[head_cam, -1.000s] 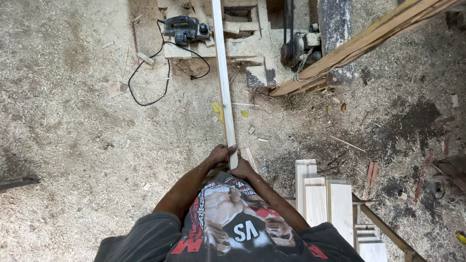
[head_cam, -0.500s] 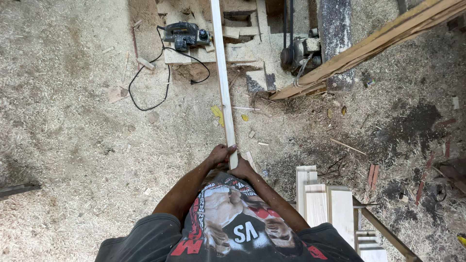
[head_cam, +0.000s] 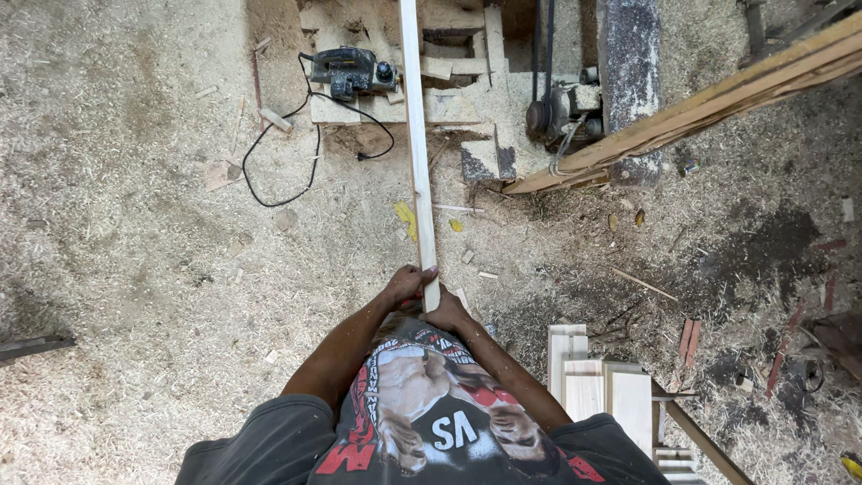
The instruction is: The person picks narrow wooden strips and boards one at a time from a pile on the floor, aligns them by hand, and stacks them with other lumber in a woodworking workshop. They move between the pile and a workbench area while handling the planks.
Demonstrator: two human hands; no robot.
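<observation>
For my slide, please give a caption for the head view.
Both hands, left hand and right hand, hold a long wooden strip above a sawdust floor.

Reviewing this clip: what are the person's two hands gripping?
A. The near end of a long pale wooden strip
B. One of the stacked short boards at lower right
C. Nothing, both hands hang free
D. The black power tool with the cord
A: the left hand and right hand both clasp the near end of the long pale wooden strip, which runs away from the body; the black power tool lies apart on boards.
</observation>
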